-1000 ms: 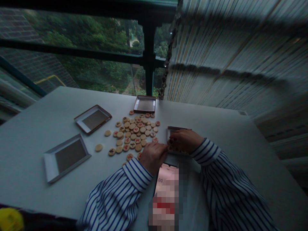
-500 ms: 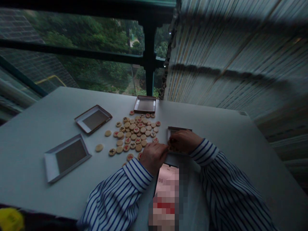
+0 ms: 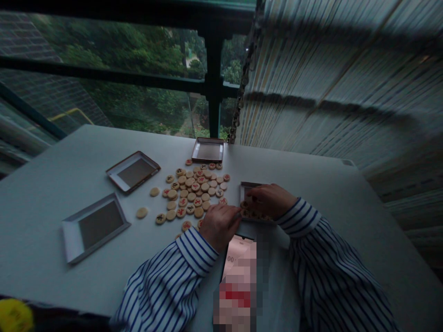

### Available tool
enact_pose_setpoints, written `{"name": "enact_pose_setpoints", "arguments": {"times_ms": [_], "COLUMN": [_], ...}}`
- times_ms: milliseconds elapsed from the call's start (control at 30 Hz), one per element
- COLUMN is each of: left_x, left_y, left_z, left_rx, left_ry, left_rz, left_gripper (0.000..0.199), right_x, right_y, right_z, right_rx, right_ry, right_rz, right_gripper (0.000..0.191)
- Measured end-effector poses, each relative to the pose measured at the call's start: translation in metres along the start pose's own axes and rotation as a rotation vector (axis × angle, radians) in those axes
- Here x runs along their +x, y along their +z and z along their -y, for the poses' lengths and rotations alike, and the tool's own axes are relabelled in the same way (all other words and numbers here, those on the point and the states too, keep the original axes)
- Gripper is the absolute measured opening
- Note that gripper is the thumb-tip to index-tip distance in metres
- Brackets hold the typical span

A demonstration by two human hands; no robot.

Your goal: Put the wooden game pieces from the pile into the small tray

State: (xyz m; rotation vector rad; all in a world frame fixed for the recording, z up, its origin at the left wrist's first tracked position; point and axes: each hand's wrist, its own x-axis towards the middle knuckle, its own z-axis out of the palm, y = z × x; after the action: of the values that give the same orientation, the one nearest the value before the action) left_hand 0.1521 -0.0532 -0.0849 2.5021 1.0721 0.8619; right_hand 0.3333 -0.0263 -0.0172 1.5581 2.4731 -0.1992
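My left hand (image 3: 220, 227) is closed, its fingertips pressed together at the left edge of a shallow box (image 3: 258, 221). Whatever it pinches, if anything, is hidden. Over that box is my right hand (image 3: 272, 200), its fingers bent and slightly apart, with no piece visible in them. Inside, several round chess pieces line the near side, and one more piece (image 3: 244, 204) lies by the left wall, just below the right fingertips. Left of the box spreads a pile of wooden Chinese chess pieces (image 3: 190, 197), some showing red or black characters, others plain side up.
Three more shallow trays stand on the white table (image 3: 44, 193): one at the back (image 3: 207, 161), one at the left (image 3: 129, 190) and one nearer (image 3: 71, 251). A lit phone (image 3: 238, 246) lies before my hands. Beyond are a window and a striped curtain (image 3: 311, 115).
My right hand has drawn back slightly to the right, uncovering the piece by the box's left wall and more of the row. The left hand has barely moved.
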Motion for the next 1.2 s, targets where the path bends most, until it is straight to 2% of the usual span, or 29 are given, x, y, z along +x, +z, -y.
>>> {"name": "enact_pose_setpoints", "arguments": {"times_ms": [167, 300, 400, 500, 700, 933, 1100, 1200], "left_x": [0.000, 0.001, 0.002, 0.003, 0.004, -0.001, -0.014, -0.023], "left_y": [-0.005, -0.010, -0.015, -0.019, -0.028, -0.046, -0.064, -0.068], "left_z": [0.001, 0.003, 0.005, 0.008, 0.009, 0.015, 0.031, 0.042], "left_rx": [0.026, 0.010, -0.026, -0.070, -0.161, -0.235, -0.120, -0.020], "left_ry": [-0.012, -0.043, -0.090, -0.171, -0.303, -0.483, -0.496, -0.519], "left_rz": [-0.092, -0.196, -0.286, -0.362, -0.460, -0.476, -0.548, -0.618], "left_gripper": [0.021, 0.020, 0.019, 0.020, 0.020, 0.023, 0.025, 0.024], "right_x": [-0.014, -0.022, -0.027, -0.030, -0.036, -0.044, -0.044, -0.043], "right_y": [-0.017, -0.027, -0.031, -0.034, -0.037, -0.042, -0.042, -0.041], "right_z": [-0.009, -0.012, -0.011, -0.009, -0.010, -0.010, -0.008, -0.006], "right_rx": [-0.003, 0.029, 0.040, 0.046, 0.043, 0.069, 0.065, 0.053], "right_ry": [0.096, 0.136, 0.175, 0.188, 0.175, 0.170, 0.152, 0.133], "right_rz": [-0.150, -0.352, -0.519, -0.608, -0.673, -0.713, -0.684, -0.654], "right_gripper": [0.027, 0.027, 0.026, 0.025, 0.026, 0.025, 0.025, 0.025]}}
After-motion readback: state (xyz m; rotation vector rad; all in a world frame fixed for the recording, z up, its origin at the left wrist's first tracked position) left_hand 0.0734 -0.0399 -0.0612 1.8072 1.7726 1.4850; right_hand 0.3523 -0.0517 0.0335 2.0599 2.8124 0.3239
